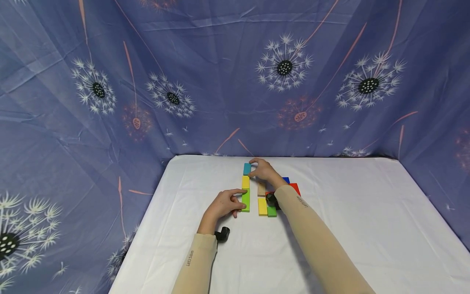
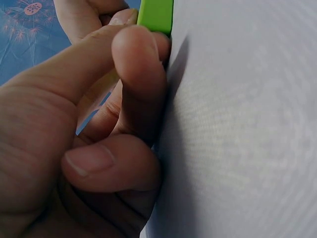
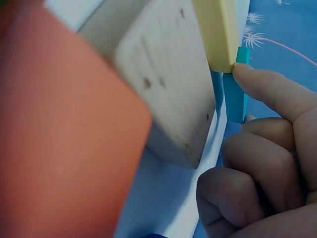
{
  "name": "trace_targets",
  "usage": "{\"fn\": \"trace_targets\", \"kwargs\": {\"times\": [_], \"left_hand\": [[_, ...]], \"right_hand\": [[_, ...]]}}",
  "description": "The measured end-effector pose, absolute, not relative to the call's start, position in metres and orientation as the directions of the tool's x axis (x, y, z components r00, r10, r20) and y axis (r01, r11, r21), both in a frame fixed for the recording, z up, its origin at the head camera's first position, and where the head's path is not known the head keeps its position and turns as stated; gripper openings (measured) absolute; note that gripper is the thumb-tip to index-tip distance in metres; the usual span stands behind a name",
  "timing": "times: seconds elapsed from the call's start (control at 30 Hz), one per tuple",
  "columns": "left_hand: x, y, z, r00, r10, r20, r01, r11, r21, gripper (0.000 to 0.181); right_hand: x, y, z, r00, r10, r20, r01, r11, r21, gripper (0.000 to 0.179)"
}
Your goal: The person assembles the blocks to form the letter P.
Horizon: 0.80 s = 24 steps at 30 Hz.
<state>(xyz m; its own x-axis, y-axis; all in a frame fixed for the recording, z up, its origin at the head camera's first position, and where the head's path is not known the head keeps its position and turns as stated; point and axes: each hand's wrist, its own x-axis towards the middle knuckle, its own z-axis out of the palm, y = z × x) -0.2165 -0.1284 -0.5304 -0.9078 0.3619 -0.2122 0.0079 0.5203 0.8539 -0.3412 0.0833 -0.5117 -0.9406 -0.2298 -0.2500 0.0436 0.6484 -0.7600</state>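
Note:
A column of flat blocks runs away from me on the white table: a light green block nearest, a yellow block beyond it and a teal block at the far end. My left hand holds the light green block, index finger near its far end and thumb near its close end. Its other fingers curl beneath, against the cloth. With thumb and index finger, my right hand pinches the teal block by its two ends. The right wrist view shows the teal block end to end with the yellow one.
Right of the column lie a plain wooden block, another yellow block, a darker green block, a red block and a blue block. My right forearm partly covers this group. A dandelion-print curtain hangs behind the table.

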Motion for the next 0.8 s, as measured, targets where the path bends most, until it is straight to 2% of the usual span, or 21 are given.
{"fn": "trace_targets", "kwargs": {"times": [0.8], "left_hand": [[-0.216, -0.128, -0.529, -0.906, 0.361, -0.223, -0.013, 0.503, 0.864, 0.056]], "right_hand": [[-0.342, 0.094, -0.517, -0.912, -0.284, -0.294, 0.048, 0.639, -0.767, 0.068]]}}
